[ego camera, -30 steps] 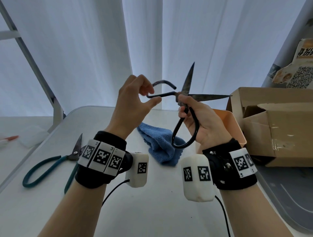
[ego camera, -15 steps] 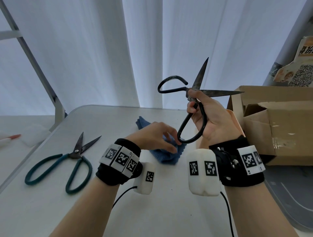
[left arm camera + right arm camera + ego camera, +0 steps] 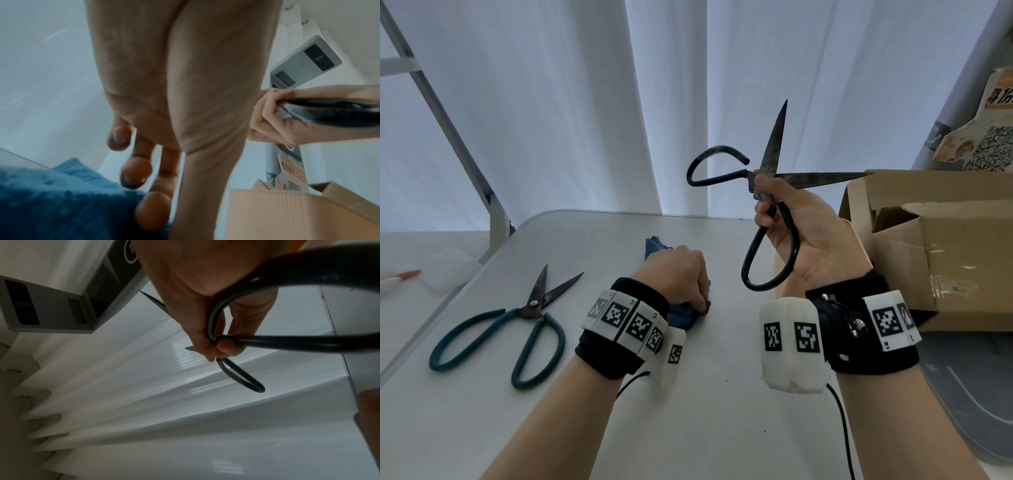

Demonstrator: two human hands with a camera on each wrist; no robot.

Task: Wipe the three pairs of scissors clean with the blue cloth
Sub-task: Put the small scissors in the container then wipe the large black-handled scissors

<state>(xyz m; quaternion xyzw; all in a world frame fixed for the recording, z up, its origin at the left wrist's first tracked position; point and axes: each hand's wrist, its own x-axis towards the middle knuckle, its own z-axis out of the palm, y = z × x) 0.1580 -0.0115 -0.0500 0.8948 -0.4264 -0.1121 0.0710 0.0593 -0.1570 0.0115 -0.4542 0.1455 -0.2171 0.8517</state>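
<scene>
From the head view, my right hand (image 3: 804, 240) is gripping the open black scissors (image 3: 774, 192) above the blue cloth (image 3: 681, 317), which my left hand (image 3: 678, 270) is pinching on the surface (image 3: 722, 428). At the left wrist, my fingers (image 3: 141, 172) are touching the cloth. At the right wrist, the spread blades could cut me while I'm wiping.

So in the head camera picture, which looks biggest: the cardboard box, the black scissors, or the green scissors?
1. cardboard box, cut off by the frame.
2. and 3. black scissors and green scissors look alike; the black pair is raised nearer the camera, so unsure.
</scene>
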